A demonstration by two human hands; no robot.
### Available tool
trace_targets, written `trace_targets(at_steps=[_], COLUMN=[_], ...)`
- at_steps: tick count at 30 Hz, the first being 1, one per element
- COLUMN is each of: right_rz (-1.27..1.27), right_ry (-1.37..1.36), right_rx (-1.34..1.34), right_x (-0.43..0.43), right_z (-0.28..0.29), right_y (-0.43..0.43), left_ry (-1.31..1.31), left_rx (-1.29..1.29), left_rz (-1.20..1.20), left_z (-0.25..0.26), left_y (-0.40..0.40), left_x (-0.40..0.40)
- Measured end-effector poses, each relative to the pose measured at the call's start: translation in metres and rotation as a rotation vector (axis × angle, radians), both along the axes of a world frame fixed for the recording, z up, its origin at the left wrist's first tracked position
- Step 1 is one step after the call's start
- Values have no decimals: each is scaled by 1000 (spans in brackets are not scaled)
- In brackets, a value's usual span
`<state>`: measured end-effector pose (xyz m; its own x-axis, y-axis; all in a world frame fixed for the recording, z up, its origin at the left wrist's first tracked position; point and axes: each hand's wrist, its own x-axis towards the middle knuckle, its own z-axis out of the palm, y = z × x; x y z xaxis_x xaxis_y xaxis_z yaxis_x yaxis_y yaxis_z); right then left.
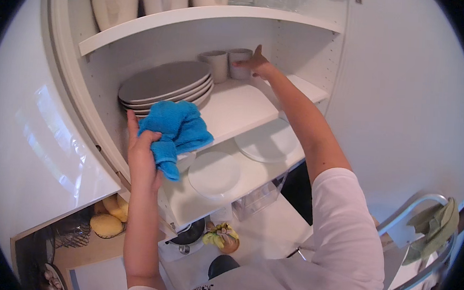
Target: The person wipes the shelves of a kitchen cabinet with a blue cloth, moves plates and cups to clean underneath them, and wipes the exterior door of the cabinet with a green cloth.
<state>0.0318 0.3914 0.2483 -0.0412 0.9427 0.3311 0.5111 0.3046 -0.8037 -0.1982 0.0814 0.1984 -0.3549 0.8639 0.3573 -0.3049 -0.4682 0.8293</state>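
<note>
My left hand (140, 153) holds a blue terry cloth (175, 123), bunched up and hanging over the shelf's front edge. Its fingertips reach the left side of a stack of grey plates (164, 81) with pale rims. At the back of the same white shelf (238, 107), two grey cups stand side by side, the left cup (219, 66) next to the right cup (237, 55). My right hand (262, 67) is at the right cup, fingers spread, one pointing up and another in front of the cup's side. Whether it touches the cup is unclear.
Large cream mugs (117, 4) and glassware stand on the upper shelf (208, 14). Below are white plates (214, 174) and a clear plastic bin (256, 200). Cabinet doors flank me, the left door (45, 133) glossy. Yellow fruit (107, 225) and a small potted plant (222, 236) sit lower down.
</note>
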Motion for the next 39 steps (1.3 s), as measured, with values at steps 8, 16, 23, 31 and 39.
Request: trace_targets(at_steps=[8, 16, 23, 31, 39], right_rz=[87, -545, -1203, -1110, -1207], right_ry=[525, 278, -793, -561, -637], right_rx=[650, 1192, 730, 669, 496], right_x=[62, 224, 351, 399, 388], right_z=[-17, -73, -88, -79, -84], right_y=[-204, -500, -624, -665, -637], left_ry=[91, 687, 1063, 374, 1211], left_rx=[66, 175, 132, -172, 26], left_rz=[197, -453, -655, -289, 226], left_z=[-9, -64, -93, -52, -2], left_y=[-9, -90, -95, -36, 124], left_x=[-3, 103, 172, 186, 272])
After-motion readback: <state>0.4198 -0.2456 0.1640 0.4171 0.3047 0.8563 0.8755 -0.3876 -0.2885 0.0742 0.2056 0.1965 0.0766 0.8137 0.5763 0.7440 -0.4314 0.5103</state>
